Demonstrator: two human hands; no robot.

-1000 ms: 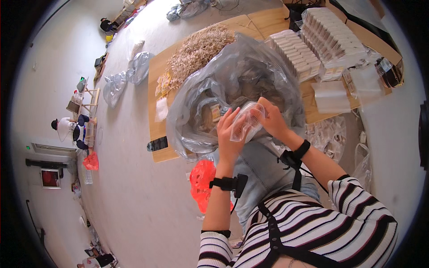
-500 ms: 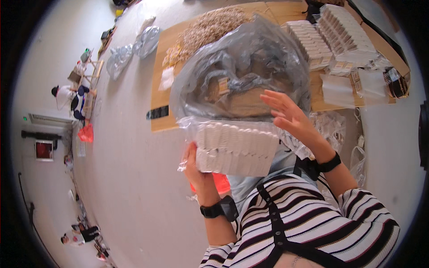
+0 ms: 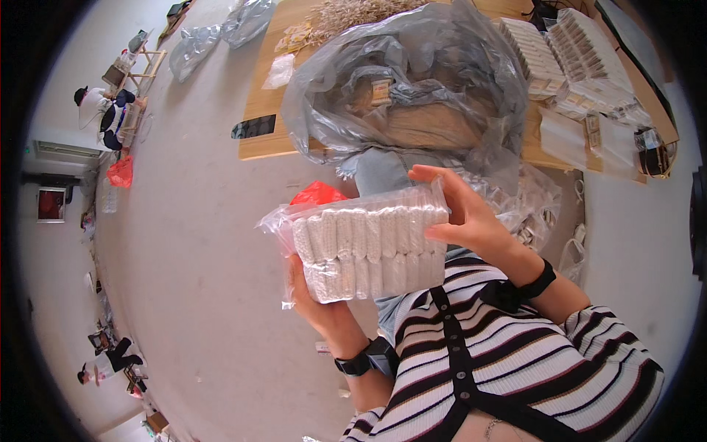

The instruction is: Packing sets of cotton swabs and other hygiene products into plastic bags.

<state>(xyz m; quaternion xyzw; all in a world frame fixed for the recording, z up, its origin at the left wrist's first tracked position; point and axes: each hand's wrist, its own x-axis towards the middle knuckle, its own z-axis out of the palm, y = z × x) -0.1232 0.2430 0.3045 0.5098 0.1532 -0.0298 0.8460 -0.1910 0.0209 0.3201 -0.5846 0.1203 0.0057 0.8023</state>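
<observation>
A clear plastic bag of white knitted bundles point(image 3: 370, 250), packed in two rows, is held up in front of my body. My left hand point(image 3: 318, 306) grips its left end from below, thumb along the side, next to the loose, crumpled plastic. At the other end, my right hand point(image 3: 471, 221) has its fingers over the upper corner and its thumb against the front. Beyond the bundle, a large grey plastic bag point(image 3: 324, 110) gapes on the wooden table, with a small labelled packet point(image 3: 381, 92) inside.
Stacks of white packs point(image 3: 593, 70) stand on the table's right, beside flat clear bags point(image 3: 563, 140). A heap of beige pieces point(image 3: 353, 20) lies at the back. A black strip point(image 3: 254, 127) rests on the left edge; a red bag point(image 3: 317, 194) shows below. A person point(image 3: 107, 110) sits far left.
The bagged bundle has moved left and slightly down, turning its front more toward me. My right hand, spread and apart from it before, now holds its right end. The table appears higher in view.
</observation>
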